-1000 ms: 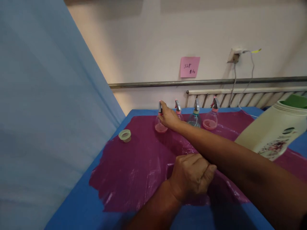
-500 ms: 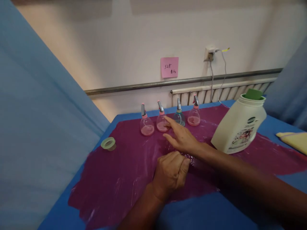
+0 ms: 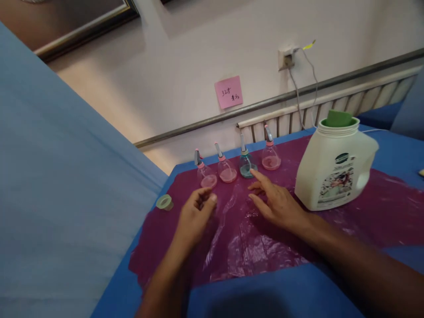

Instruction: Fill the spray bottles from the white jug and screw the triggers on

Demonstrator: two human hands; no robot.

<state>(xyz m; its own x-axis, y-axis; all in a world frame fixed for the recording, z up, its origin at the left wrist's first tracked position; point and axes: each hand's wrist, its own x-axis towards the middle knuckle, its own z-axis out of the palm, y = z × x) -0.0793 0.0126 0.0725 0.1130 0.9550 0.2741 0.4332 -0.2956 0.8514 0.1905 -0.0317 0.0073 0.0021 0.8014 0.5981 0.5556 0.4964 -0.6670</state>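
My left hand (image 3: pixel 198 211) hovers over the dark red plastic sheet (image 3: pixel 232 247), just in front of the leftmost pink spray bottle (image 3: pixel 208 180). Its fingers are loosely curled and apart, with nothing visible in them. My right hand (image 3: pixel 276 201) is open and empty, its index fingertip beside the base of the blue-green spray bottle (image 3: pixel 248 170). Between these two bottles stands another pink one (image 3: pixel 228 174), and a fourth, also pink (image 3: pixel 270 162), stands at the right end of the row. A small pale green cup (image 3: pixel 164 202) lies to the left.
A large cream jug (image 3: pixel 331 176) with a green piece (image 3: pixel 338 119) in its mouth stands at the right. Light blue curtain (image 3: pixel 59 185) hangs at the left. Behind the blue table (image 3: pixel 265 291) are a rail (image 3: pixel 205 120), a radiator and a socket with cables.
My left hand has opened from a fist and moved left, away from my right hand. My right hand has shifted right, from the second bottle toward the blue-green one. The camera view has tilted.
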